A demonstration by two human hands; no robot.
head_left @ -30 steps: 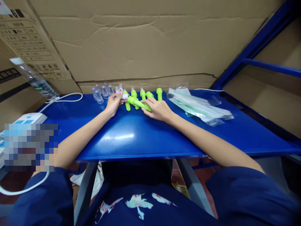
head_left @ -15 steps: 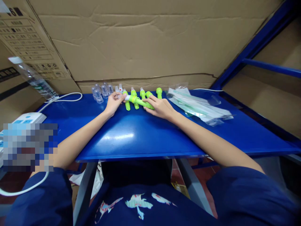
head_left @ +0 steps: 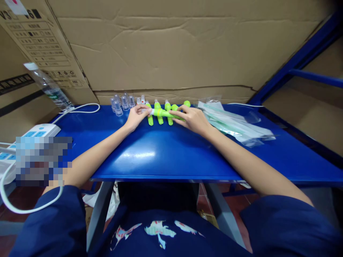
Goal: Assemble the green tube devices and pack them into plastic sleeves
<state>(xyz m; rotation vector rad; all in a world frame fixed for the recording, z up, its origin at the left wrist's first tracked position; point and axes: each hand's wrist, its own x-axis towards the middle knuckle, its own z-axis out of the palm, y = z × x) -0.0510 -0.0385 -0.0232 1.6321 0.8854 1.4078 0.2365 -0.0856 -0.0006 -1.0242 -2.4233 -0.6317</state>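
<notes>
— What is nearest?

— The front of the blue table (head_left: 166,157). Both forearms cross it, which probably helps steady the reach.

— And the hands?

— The left hand (head_left: 136,116) pinches the white end of a green tube (head_left: 164,113) between thumb and fingertips. The right hand (head_left: 197,119) clamps the same tube along its body. (Whether the left fingers also enclose some transparent part, I can't tell.)

— Why one hand at either end?

— I'd judge that it keeps a slender thing level and stops it twisting loose. The tube lies crosswise, held over the near part of a row of other green tubes (head_left: 170,120).

— How is that row set?

— Three lie side by side, tips toward the back, likely so each stands apart for the eye.

— What's past the left hand?

— Two small white pieces (head_left: 143,99), one marked red, and transparent caps (head_left: 117,107) standing upright, perhaps so they can't roll.

— And on the right?

— Plastic packets (head_left: 238,123), lying flat beyond the hand. Farthest is the cardboard (head_left: 166,46), rising behind everything.
</notes>
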